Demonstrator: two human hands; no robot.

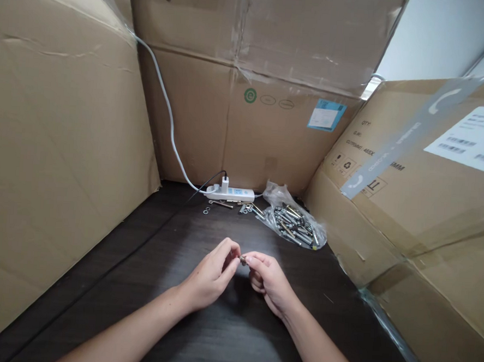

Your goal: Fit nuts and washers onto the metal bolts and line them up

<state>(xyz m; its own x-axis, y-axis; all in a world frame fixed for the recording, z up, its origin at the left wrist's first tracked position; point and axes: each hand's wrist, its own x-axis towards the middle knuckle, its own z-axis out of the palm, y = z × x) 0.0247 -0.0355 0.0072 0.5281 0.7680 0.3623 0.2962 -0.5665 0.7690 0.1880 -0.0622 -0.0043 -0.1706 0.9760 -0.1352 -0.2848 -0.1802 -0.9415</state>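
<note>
Just above the dark table, my left hand [212,272] and my right hand [269,278] meet, thumbs and fingertips pinched on a small brass-coloured metal fastener [242,259]. Fingers cover most of it, so I cannot tell whether it is a nut or a bolt end. Beyond the hands, at the right, lies a clear plastic bag [274,193] holding several metal bolts [294,225]. Loose washers [206,211] and a long bolt [223,204] rest on the table in front of the power strip.
A white power strip [243,194] with a plugged-in adapter [225,184] stands at the back. Its white cord [170,111] rises leftward, while a black cable [139,246] crosses the table's left side. Cardboard boxes wall in the left [64,137], back [189,101] and right [439,237].
</note>
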